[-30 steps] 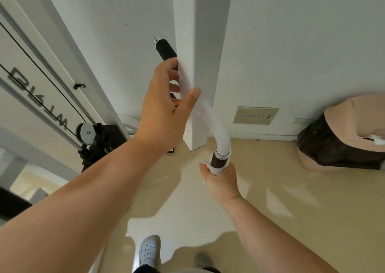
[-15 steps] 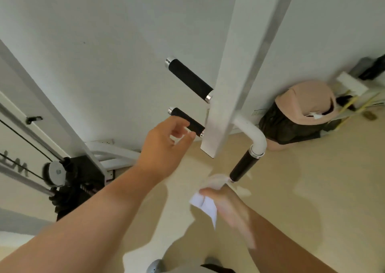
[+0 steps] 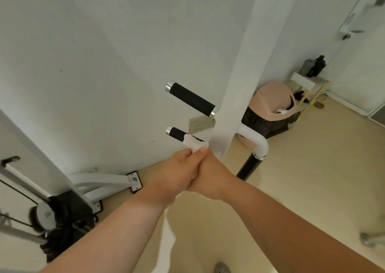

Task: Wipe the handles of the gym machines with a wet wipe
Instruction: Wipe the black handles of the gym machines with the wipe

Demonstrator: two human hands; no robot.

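Half a sec ago my R hand (image 3: pixel 210 174) had the wet wipe (image 3: pixel 193 144) down by the angled handle (image 3: pixel 249 167). Now it's draped on the lower straight handle (image 3: pixel 177 134), R grip pinching it. L hand (image 3: pixel 179 172) has closed in alongside, can't tell if it's holding. Next handle prob starting.

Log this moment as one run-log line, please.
step: wiping | left hand and right hand: together pinch crumpled white wet wipe | wipe: on lower black cylindrical handle | upper black handle: untouched

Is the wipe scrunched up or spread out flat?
Scrunched up. The wet wipe is a small bunched wad, pinched where the left hand and right hand meet, at the lower black handle.
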